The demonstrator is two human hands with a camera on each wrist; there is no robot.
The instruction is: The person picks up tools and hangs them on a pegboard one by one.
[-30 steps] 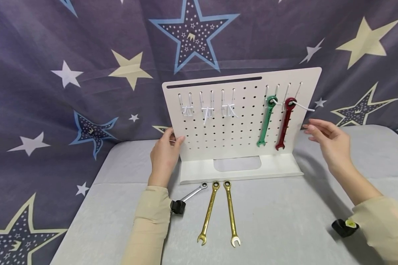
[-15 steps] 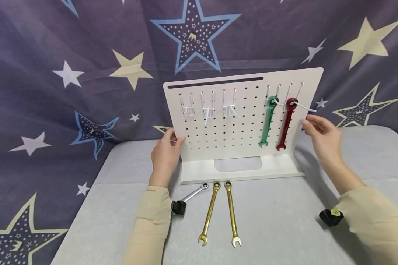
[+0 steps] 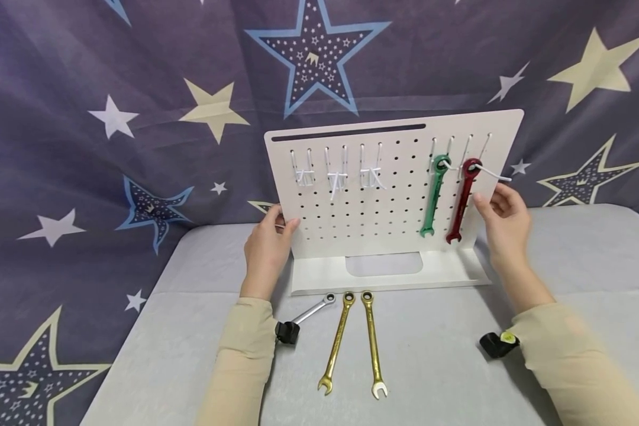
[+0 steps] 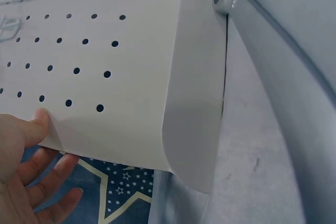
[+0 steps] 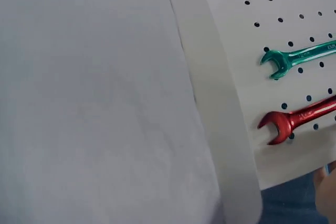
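A white pegboard (image 3: 351, 219) stands upright on its base. My left hand (image 3: 268, 254) grips its left edge, thumb on the front face and fingers behind, as the left wrist view of that hand (image 4: 23, 182) also shows. On the opposite edge, my right hand (image 3: 508, 228) holds the board with its thumb on the front, beside a red ratchet wrench (image 3: 463, 201). A green ratchet wrench (image 3: 433, 198) hangs to the left of the red one. Both hang by their ring ends from white hooks. In the right wrist view only a sliver of the hand (image 5: 326, 195) shows.
Two gold wrenches (image 3: 336, 343) and a silver wrench (image 3: 313, 309), partly hidden by the left wrist camera, lie on the grey table (image 3: 431, 355) before the base. Several white hooks (image 3: 336, 177) hang bare on the board's left. A star-patterned curtain (image 3: 138, 53) stands behind.
My right hand has moved left from beside the board onto its right edge and now holds it. The left hand stays on the left edge; the wrenches have not moved.
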